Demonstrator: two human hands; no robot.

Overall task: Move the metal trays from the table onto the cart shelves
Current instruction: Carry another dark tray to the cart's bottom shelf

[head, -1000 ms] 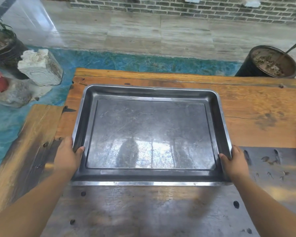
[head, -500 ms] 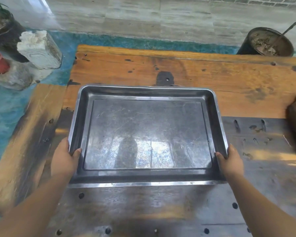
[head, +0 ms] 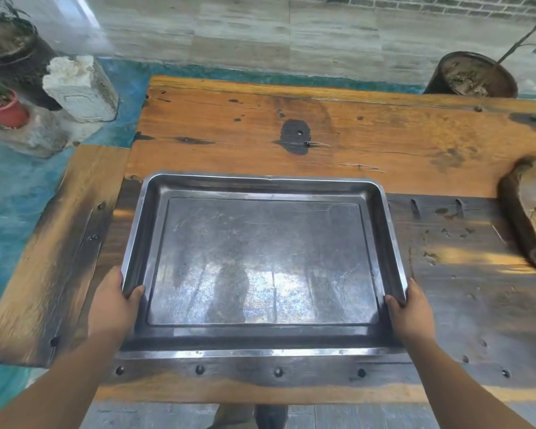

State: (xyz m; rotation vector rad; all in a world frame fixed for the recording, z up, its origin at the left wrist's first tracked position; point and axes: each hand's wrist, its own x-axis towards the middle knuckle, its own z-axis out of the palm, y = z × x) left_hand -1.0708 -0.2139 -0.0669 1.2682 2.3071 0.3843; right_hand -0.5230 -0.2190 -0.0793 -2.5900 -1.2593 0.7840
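A large rectangular metal tray [head: 262, 261], dark and scratched with a shiny rim, is held level over the near part of the wooden table [head: 353, 144]. My left hand [head: 113, 305] grips its left rim near the front corner, thumb inside the wall. On the opposite side, my right hand [head: 410, 314] holds the right rim the same way. The tray is empty. No cart is in view.
A thick round wooden slab [head: 532, 218] lies at the table's right edge. Beyond the table stand a dark plant pot [head: 474, 75], a white stone block [head: 79, 88], a red pot [head: 7, 111] and another dark pot [head: 16, 54] on blue floor.
The tray has come toward me across the table in both hands, uncovering more of the far orange boards. The table's near edge and the floor below now show.
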